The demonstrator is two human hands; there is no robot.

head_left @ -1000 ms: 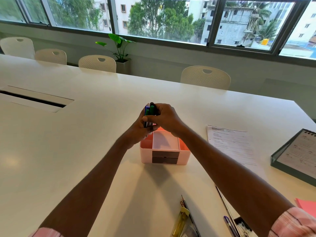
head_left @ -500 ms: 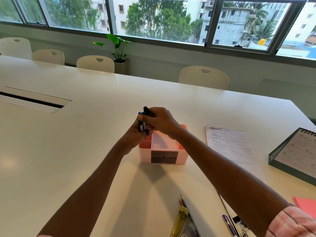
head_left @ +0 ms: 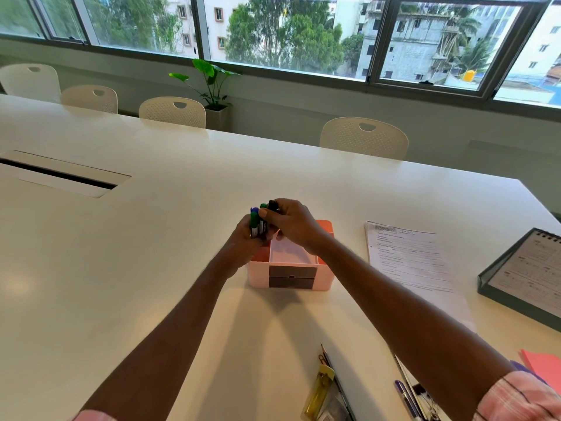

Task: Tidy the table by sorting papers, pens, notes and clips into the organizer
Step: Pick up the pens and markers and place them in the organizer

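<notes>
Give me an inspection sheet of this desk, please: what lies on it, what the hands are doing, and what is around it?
Surface: white table, with a slot hatch at the left.
Job's things: pink organizer; markers held upright over its left side; printed paper to its right; pink notes at the right edge; pens and a red clip at the near edge.
Clutter: yellow object beside the clip, kind unclear; dark tray holding a spiral pad.
Hands: left hand grips the markers; right hand pinches their tops.
Cables: nothing seen.
Surroundings: white chairs, potted plant, windows onto trees and buildings.
</notes>
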